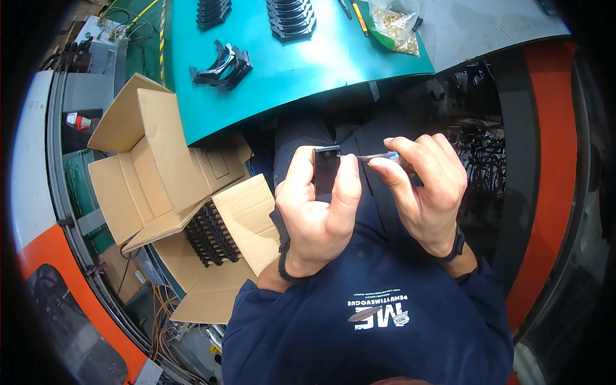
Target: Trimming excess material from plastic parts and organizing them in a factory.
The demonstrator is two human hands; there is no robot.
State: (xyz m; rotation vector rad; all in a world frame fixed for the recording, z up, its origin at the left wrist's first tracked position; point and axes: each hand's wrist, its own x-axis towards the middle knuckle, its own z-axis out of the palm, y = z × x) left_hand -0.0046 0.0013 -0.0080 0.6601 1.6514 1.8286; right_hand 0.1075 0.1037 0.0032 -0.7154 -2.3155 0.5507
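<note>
My left hand (316, 221) is closed on a dark, glossy black plastic part (326, 172), held upright between thumb and fingers above my lap. From the right, my right hand (431, 192) pinches a thin blade-like tool (372, 156). Its narrow end reaches the upper edge of the black part, by my left thumb tip. Most of the tool's handle is hidden in my right fingers, and a bluish bit shows at the fingertips.
Curved black parts (222, 66) lie on the green table (308, 74), with a stack of similar parts (290, 19) behind. A plastic bag of brass-coloured pieces (399, 27) and a yellow-black pen-like tool (359, 18) sit far right. At left, an open cardboard box (247, 215) holds black parts.
</note>
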